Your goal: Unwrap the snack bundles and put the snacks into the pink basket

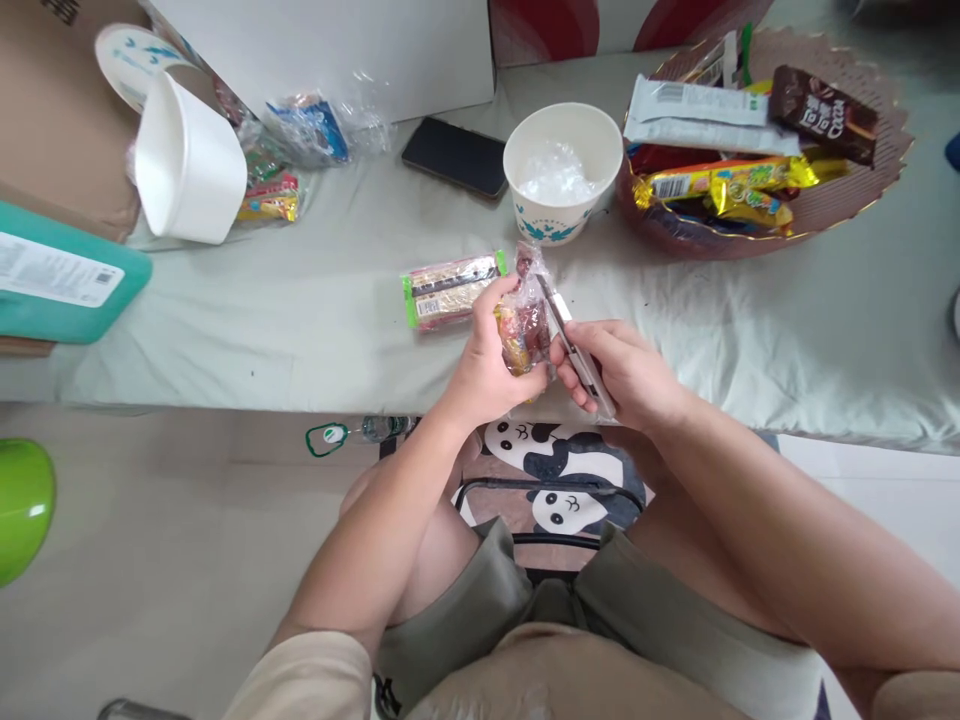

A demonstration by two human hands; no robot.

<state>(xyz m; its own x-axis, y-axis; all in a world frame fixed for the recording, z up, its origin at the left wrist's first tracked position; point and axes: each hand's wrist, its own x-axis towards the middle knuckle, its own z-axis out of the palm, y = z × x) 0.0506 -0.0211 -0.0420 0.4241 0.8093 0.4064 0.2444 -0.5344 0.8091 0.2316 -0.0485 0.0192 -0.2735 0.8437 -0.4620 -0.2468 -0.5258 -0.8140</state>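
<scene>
My left hand (pixel 487 355) is wrapped round a clear plastic snack bag (pixel 529 325) with small red and yellow packets inside. In my right hand (pixel 626 370) is a grey utility knife (pixel 586 372), pointed up and left, its front end at the upper part of the bag. Whether the blade touches the plastic I cannot tell. Just left of the bag lies a wafer-like snack pack (pixel 454 290) with green ends. Behind my hands stands a white paper cup (pixel 559 218) with crumpled clear plastic (pixel 556 175) in it.
A pink bowl (pixel 847 205) of wrapped snacks stands back right. A black phone (pixel 454 157) lies by the cup. On the left are a tipped white paper cup (pixel 191 165), several snack packets (pixel 315 130) and a teal box (pixel 90 310). The cloth-covered table's front edge (pixel 247 408) runs below my hands.
</scene>
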